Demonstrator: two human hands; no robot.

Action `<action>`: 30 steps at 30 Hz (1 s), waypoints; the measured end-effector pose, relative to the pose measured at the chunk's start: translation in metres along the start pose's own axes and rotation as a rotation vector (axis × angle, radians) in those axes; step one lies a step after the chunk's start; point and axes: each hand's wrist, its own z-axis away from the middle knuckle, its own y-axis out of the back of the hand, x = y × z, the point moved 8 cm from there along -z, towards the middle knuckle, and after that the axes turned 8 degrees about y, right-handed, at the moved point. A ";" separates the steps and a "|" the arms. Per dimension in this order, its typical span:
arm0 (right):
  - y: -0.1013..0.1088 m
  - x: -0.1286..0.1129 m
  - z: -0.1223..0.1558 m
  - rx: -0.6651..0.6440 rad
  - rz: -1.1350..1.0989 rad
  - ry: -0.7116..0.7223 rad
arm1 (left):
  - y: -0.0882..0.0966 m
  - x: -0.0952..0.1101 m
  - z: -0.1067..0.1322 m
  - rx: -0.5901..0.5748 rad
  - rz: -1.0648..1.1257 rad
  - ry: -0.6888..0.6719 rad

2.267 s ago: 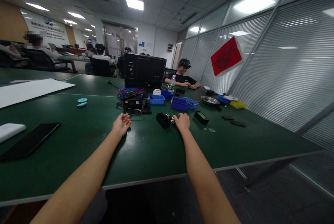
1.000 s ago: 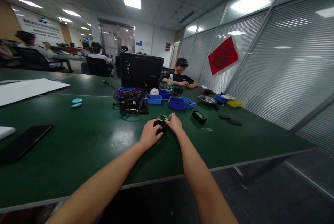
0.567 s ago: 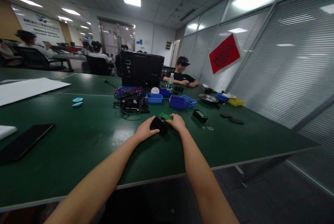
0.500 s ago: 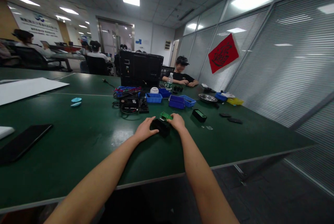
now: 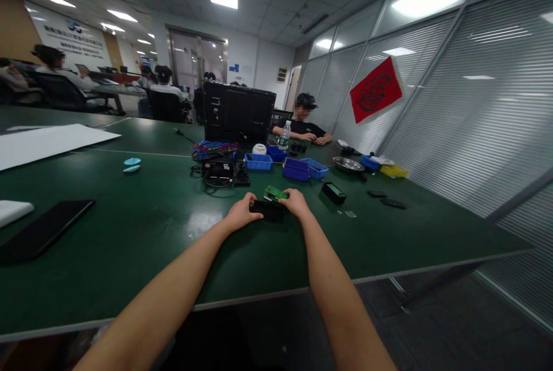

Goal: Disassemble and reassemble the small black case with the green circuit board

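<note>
My left hand [image 5: 243, 212] grips the left end of a black plastic case [image 5: 268, 209], with the thumb on the near side and the fingers at the far side. Between the thumb and fingers of my right hand [image 5: 295, 203] is a green circuit board [image 5: 275, 192], held just above and behind the case. Both hands are closed. To the right stands another black case [image 5: 333, 193] with a green face inside its top. Beside it on the table lie a small ring [image 5: 339, 212] and a clear flat piece [image 5: 350, 214].
Behind my hands are blue bins [image 5: 296, 169], a black device with cables [image 5: 218, 171], a baseball [image 5: 259, 149] and a monitor [image 5: 238, 110]. A metal bowl [image 5: 348, 165] and black flat pieces [image 5: 393, 203] lie right. A person [image 5: 305, 123] sits across the green table [image 5: 164, 186].
The black case has turned from slanting to nearly level, its long side now facing me. The circuit board stays in my right hand. The view has shifted slightly.
</note>
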 end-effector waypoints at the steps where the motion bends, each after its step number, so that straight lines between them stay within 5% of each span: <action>1: 0.004 0.001 0.000 0.033 0.000 -0.010 | 0.005 -0.004 -0.002 0.031 0.007 0.023; 6: 0.020 0.001 0.001 0.243 -0.348 -0.026 | 0.021 -0.018 -0.009 0.105 -0.004 0.074; 12: 0.007 -0.020 -0.003 0.155 -1.052 0.186 | 0.019 -0.016 -0.008 0.050 -0.132 0.084; 30: 0.005 -0.049 0.008 -0.029 -0.581 0.346 | 0.017 -0.018 -0.010 0.052 -0.183 0.069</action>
